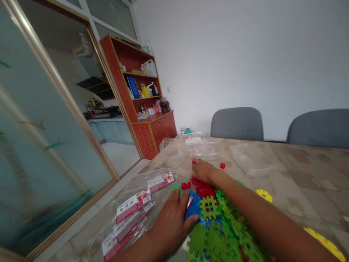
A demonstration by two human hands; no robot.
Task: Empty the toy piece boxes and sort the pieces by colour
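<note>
My left hand (174,218) lies at the left side of a pile of plastic building pieces, thumb apart from the fingers, holding nothing I can see. Beside its thumb are blue pieces (194,205). My right hand (202,170) reaches over the pile's far end, fingers spread, with a bit of red at its fingertips. Below the right wrist lie red pieces (203,188). Green waffle-shaped pieces (209,207) make up most of the near pile, partly covered by my right forearm. Small red pieces (185,186) sit just ahead of the left fingertips.
Clear plastic packaging with red-and-white labels (134,204) lies at left. Clear plastic boxes (203,150) stand at the far end, and a clear tray (252,160) rests farther right. A yellow notched disc (264,195) and a lone red piece (223,165) lie on the table. Grey chairs (236,123) stand behind.
</note>
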